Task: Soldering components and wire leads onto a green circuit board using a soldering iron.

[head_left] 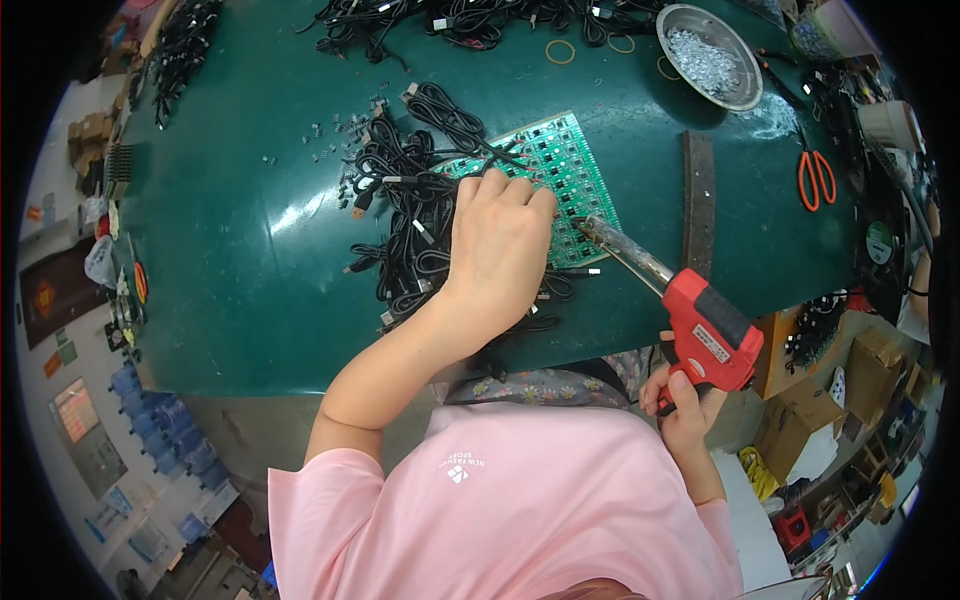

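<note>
My right hand (686, 402) is wrapped round the grip of a red and black soldering gun (708, 335). The gun's metal tip reaches left onto a green circuit board panel (577, 165) with rows of small components. Over the panel's left part, my left hand (505, 235) is closed with its fingers curled down. Its fingertips, and whatever they pinch, are hidden from view. Coiled black USB cables (408, 205) lie in a heap beside and under that hand. A few cable ends with reddish wires rest on the panel near the knuckles.
Small dark parts (345, 140) are scattered left of the cables. More black cables (480, 22) line the far edge. A metal bowl (735, 85) of silvery bits, a dark flat bar (698, 205) and orange-handled scissors (816, 182) are to the right on the green table (230, 300).
</note>
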Demonstrator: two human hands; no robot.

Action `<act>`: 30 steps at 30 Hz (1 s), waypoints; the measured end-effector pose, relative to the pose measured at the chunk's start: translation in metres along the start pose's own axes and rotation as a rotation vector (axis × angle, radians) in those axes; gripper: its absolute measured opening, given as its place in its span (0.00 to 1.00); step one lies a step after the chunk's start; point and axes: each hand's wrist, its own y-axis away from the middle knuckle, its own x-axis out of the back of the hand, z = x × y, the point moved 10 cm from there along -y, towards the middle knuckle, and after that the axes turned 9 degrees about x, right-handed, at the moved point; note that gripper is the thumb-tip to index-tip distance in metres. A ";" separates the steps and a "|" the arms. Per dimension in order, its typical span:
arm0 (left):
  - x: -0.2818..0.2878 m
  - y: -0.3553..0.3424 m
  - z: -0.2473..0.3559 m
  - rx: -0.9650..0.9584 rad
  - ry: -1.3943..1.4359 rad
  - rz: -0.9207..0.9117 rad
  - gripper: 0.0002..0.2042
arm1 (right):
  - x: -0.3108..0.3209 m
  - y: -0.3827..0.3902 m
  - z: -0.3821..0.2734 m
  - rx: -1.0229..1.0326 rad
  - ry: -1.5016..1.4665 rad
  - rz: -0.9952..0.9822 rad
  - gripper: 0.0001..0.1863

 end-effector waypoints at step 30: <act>-0.019 0.001 -0.002 -0.022 0.056 -0.123 0.02 | -0.007 0.001 0.013 -0.011 0.005 -0.084 0.17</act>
